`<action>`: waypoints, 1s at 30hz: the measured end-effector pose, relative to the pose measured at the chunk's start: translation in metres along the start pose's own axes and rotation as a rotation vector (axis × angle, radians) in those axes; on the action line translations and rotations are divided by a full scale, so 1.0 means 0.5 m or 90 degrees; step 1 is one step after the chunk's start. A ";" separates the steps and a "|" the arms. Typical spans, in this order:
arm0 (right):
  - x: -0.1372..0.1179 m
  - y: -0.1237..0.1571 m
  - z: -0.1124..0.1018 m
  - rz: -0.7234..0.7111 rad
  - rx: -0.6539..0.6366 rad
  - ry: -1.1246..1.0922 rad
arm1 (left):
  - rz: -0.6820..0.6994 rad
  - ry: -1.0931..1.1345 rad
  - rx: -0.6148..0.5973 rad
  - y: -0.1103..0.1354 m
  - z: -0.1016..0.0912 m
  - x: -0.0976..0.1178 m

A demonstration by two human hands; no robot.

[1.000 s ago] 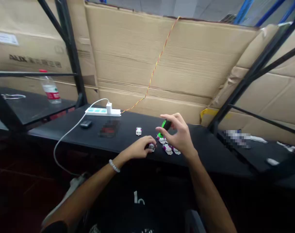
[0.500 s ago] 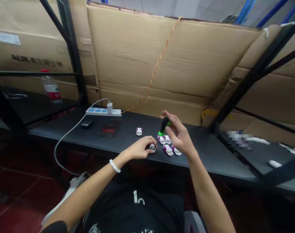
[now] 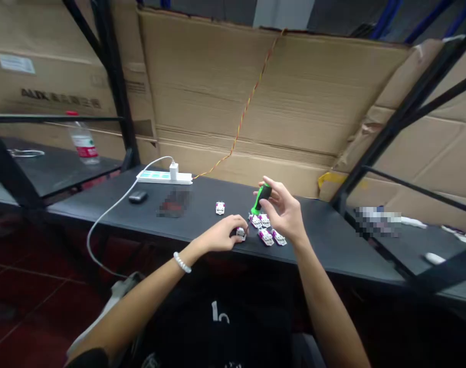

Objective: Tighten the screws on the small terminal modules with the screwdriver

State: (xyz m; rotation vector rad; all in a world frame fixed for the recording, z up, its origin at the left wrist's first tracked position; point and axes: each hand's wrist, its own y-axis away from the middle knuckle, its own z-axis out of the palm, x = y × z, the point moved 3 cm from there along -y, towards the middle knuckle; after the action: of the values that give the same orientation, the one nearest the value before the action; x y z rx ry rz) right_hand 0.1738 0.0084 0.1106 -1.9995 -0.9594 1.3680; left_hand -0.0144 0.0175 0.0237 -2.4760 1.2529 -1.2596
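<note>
My left hand [image 3: 226, 232] is closed on a small white and purple plastic part [image 3: 240, 233], pressing it on the black table near the front edge. My right hand [image 3: 283, 207] grips the green and black handle of a screwdriver [image 3: 262, 198]. The screwdriver is tilted, its shaft slanting down and left toward the part under my left hand; I cannot make out whether the tip touches it. Several similar white and purple parts [image 3: 265, 236] lie just right of it, below my right hand. One more such part [image 3: 219, 208] stands alone farther back.
On the black table [image 3: 332, 250], a white power strip [image 3: 164, 177] with a plugged-in charger and cable lies at the back left. A small dark object [image 3: 138, 197] sits before it. Cardboard [image 3: 233, 92] walls the back. Black metal posts [image 3: 120, 92] frame both sides. A bottle [image 3: 84, 143] stands left.
The screwdriver handle leans a little more to the right, and my right hand's fingers have shifted around it. My left hand and the parts stay in place.
</note>
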 end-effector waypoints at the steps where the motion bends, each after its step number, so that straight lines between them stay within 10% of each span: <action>1: -0.004 -0.002 -0.002 -0.010 0.020 0.045 | 0.000 -0.001 0.000 0.000 0.000 0.000; 30: -0.044 -0.015 -0.006 0.017 0.045 0.234 | -0.021 -0.030 0.030 0.002 0.005 -0.001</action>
State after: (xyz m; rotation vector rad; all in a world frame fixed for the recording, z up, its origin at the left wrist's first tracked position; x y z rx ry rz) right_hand 0.1697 -0.0045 0.1297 -2.1174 -0.7088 0.9821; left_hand -0.0135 0.0164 0.0213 -2.4881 1.1635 -1.2156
